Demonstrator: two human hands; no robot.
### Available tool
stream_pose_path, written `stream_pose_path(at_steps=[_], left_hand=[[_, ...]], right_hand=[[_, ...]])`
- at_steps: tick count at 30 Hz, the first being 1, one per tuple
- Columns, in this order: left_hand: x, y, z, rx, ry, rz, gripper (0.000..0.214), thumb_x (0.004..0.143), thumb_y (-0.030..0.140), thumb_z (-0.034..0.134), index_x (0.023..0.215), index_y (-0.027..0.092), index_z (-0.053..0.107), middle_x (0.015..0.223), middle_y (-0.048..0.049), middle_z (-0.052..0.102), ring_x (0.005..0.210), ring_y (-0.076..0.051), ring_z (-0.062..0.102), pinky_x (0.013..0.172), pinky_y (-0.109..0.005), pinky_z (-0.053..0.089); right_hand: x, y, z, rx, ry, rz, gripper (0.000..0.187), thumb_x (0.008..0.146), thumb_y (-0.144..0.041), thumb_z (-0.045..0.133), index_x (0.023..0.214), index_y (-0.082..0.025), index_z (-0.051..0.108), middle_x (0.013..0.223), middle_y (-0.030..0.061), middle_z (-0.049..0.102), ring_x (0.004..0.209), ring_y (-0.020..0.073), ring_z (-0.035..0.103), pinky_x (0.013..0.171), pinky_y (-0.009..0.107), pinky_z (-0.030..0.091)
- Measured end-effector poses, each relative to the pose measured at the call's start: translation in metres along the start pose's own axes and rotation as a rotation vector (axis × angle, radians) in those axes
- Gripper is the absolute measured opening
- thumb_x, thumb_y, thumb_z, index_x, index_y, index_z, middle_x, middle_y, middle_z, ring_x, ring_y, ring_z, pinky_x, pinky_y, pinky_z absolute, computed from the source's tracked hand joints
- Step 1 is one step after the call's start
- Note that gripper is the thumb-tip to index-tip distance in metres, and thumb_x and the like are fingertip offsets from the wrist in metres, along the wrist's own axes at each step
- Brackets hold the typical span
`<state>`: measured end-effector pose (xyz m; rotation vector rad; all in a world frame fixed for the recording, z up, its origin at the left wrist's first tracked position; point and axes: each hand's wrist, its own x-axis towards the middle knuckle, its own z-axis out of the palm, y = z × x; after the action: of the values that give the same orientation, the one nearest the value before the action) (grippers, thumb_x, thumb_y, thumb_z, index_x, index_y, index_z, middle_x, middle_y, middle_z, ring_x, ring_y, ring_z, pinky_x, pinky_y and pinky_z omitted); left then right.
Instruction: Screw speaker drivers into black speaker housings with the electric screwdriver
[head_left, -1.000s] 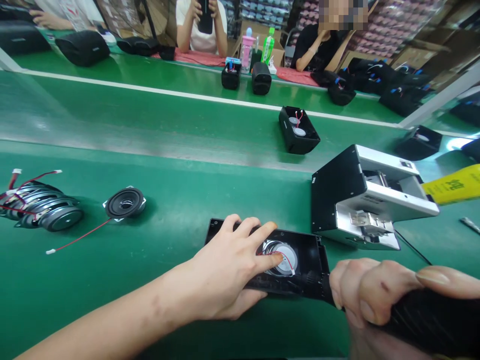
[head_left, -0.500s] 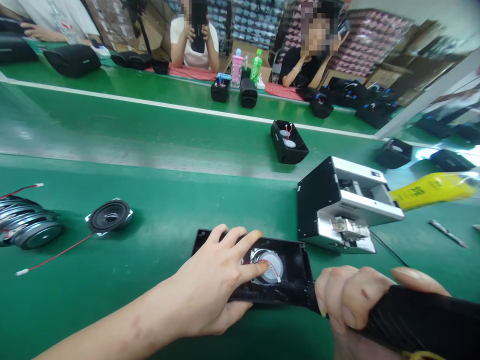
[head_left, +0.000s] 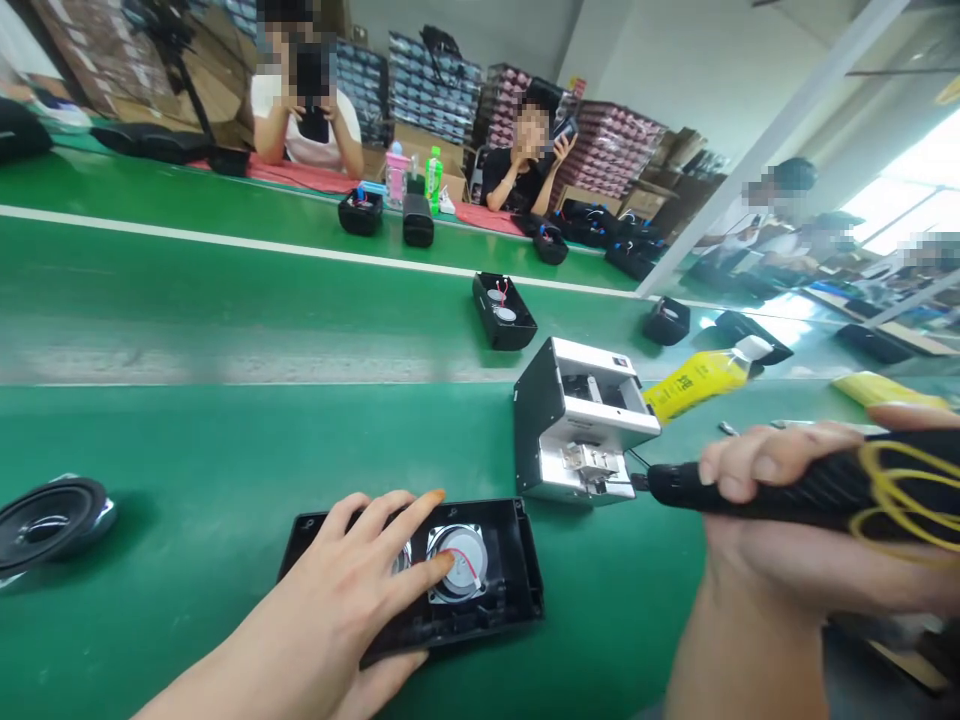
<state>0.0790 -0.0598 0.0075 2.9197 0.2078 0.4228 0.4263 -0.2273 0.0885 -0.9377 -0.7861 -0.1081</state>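
Observation:
My left hand point(head_left: 360, 590) lies across a black speaker housing point(head_left: 510, 570), thumb at the near edge and fingers over the top, holding it on the green bench. Inside sits a round speaker driver point(head_left: 459, 565) with a red wire; my index finger touches its back. A second driver is mostly hidden under the hand. My right hand point(head_left: 780, 500) is closed around a black electric screwdriver point(head_left: 690, 485) with loops of yellow cord by its grip. The screwdriver points left, its tip at the front of a silver and black screw feeder point(head_left: 592, 430).
A loose speaker driver point(head_left: 52, 525) lies at the left edge. Behind the feeder leans a yellow bottle point(head_left: 697, 383). Another open housing point(head_left: 504, 312) with drivers stands farther back. Across the bench sit people, with bottles and black housings before them.
The screwdriver has moved from the housing's right end over to the screw feeder. My left hand stays on the housing. The view has swung right.

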Motion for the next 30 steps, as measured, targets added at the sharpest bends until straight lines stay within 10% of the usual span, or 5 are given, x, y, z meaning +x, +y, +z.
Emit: stream_pose_path(at_steps=[13, 30], left_hand=[[0.003, -0.005, -0.001, 0.077, 0.055, 0.043, 0.080, 0.069, 0.027, 0.077, 0.147, 0.039, 0.064, 0.178, -0.0079, 0.041, 0.147, -0.044, 0.054, 0.113, -0.065, 0.046], [-0.002, 0.000, -0.006, 0.045, -0.005, -0.059, 0.085, 0.071, 0.019, 0.075, 0.150, 0.048, 0.063, 0.179, 0.0051, 0.040, 0.147, -0.038, 0.053, 0.118, -0.057, 0.044]], right_hand=[[-0.025, 0.004, 0.017, -0.021, -0.112, -0.091, 0.059, 0.093, -0.079, 0.061, 0.113, -0.025, 0.075, 0.062, -0.0049, 0.058, 0.037, 0.0133, 0.045, 0.036, 0.027, 0.041], [0.006, 0.004, 0.047, -0.017, -0.101, 0.036, 0.073, 0.084, -0.096, 0.058, 0.098, -0.025, 0.069, 0.048, -0.0061, 0.055, 0.030, 0.0143, 0.041, 0.029, 0.026, 0.032]])
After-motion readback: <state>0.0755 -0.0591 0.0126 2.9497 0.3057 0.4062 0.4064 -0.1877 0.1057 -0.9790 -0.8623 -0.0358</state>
